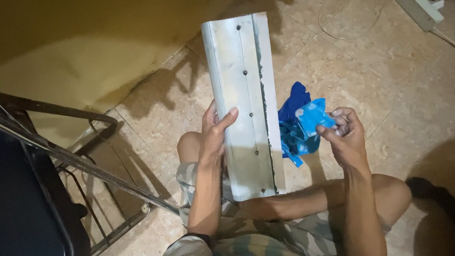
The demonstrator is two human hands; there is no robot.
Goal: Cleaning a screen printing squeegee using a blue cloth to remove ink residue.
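Left hand point(215, 135) grips the long metal panel point(244, 102) by its near edge, thumb laid across the face, holding it upright and tilted away from us over our lap. Our right hand point(344, 135) is closed in a pinch on a crumpled strip of blue film point(313, 118), fingers curled around the wad.

We judge the peeling to be nearly finished: the face of the panel turned to us is bare along its whole length, and the film hangs loose behind its right edge, bunched in folds. Whether any film still clings to the far side we cannot tell.

The panel is pale grey, matte with a dull sheen, flat with a raised rib running lengthwise and a row of small dark holes or screws along it. Its right edge looks rough and dark. The film is thin, glossy and creased, light blue where it catches the light, deeper blue in the folds. Below lies a beige stone floor point(356, 57), mottled, and a black metal frame point(69, 152) stands to our left.
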